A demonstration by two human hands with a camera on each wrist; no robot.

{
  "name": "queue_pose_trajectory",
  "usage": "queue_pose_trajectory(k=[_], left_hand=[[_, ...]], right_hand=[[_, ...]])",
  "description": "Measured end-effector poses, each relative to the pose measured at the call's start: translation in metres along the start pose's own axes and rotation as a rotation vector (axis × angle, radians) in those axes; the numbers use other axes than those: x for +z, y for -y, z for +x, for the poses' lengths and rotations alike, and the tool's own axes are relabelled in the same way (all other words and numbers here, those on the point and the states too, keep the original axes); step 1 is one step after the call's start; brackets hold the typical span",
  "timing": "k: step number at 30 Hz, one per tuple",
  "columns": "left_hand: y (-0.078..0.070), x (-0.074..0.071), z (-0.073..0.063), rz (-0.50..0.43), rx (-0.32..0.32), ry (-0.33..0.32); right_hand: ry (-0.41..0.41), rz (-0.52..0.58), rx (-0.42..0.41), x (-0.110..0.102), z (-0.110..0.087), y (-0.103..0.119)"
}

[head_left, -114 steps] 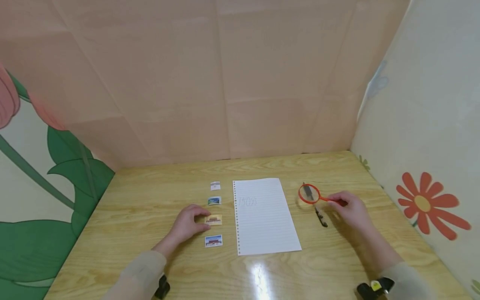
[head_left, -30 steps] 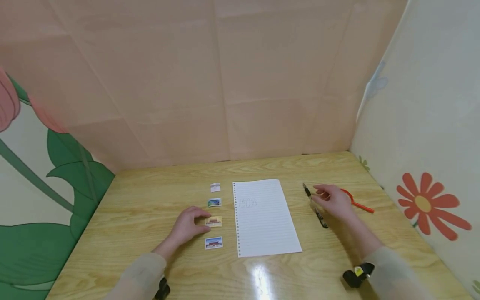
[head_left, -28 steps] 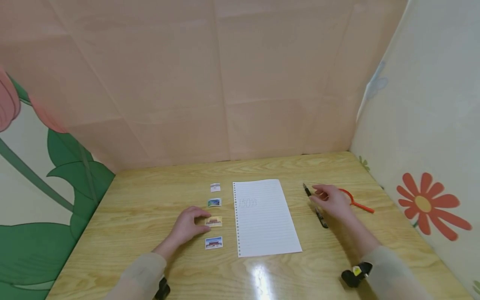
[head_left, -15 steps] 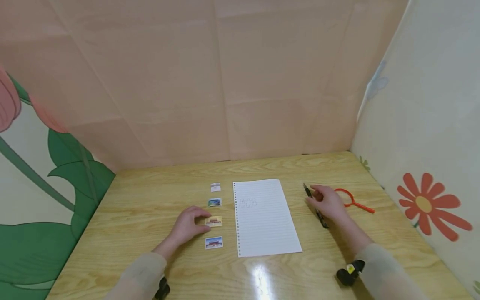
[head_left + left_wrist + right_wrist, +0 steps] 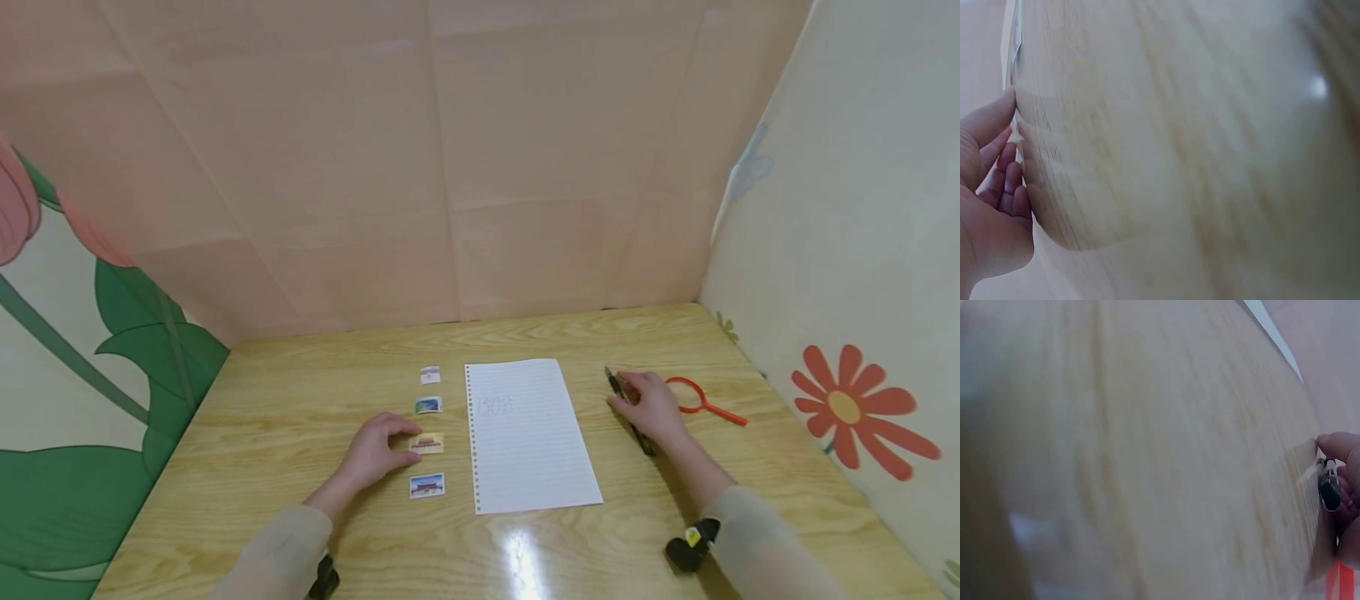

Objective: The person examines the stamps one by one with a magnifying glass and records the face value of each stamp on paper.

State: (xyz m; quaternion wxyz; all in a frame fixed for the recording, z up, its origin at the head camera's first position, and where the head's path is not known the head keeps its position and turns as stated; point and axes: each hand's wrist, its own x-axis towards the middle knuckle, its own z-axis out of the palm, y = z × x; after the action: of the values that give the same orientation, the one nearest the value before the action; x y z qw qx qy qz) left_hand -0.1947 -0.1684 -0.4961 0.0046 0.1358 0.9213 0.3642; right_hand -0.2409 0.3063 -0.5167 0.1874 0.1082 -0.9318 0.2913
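Observation:
Four fingers' reach left of the lined sheet, my left hand rests with thumb and forefinger at the left corners of a yellow stamp. In the left wrist view the thumb and fingers stay apart along the table surface. My right hand reaches over a black pen that lies slanted on the table, thumb on its left side and fingers on its right. The right wrist view has the pen between the thumb and the curved fingers. A red magnifying glass lies right beside this hand.
Other stamps lie in a column with the yellow one: a white one, a blue-green one and one with a red building. Faint handwriting marks the sheet. A pink backdrop closes off the wooden table behind.
The magnifying glass, earlier held over the pen by my right hand, now lies on the table to the right. My right hand has since moved left onto the pen. The left hand stays put.

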Motion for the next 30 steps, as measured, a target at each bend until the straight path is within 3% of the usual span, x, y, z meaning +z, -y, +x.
queue_pose_trajectory(k=[8, 18, 30], left_hand=[[-0.0014, -0.0016, -0.0012, 0.003, -0.001, 0.002], [-0.0025, -0.0021, -0.0016, -0.003, 0.01, -0.012], [-0.002, -0.0009, -0.0011, 0.001, 0.002, 0.0]], right_hand=[[-0.024, -0.01, 0.008, 0.0036, -0.0001, 0.0], [-0.04, 0.021, 0.076, 0.0038, -0.0039, 0.0053], [-0.059, 0.126, 0.175, -0.0015, -0.0067, 0.0092]])
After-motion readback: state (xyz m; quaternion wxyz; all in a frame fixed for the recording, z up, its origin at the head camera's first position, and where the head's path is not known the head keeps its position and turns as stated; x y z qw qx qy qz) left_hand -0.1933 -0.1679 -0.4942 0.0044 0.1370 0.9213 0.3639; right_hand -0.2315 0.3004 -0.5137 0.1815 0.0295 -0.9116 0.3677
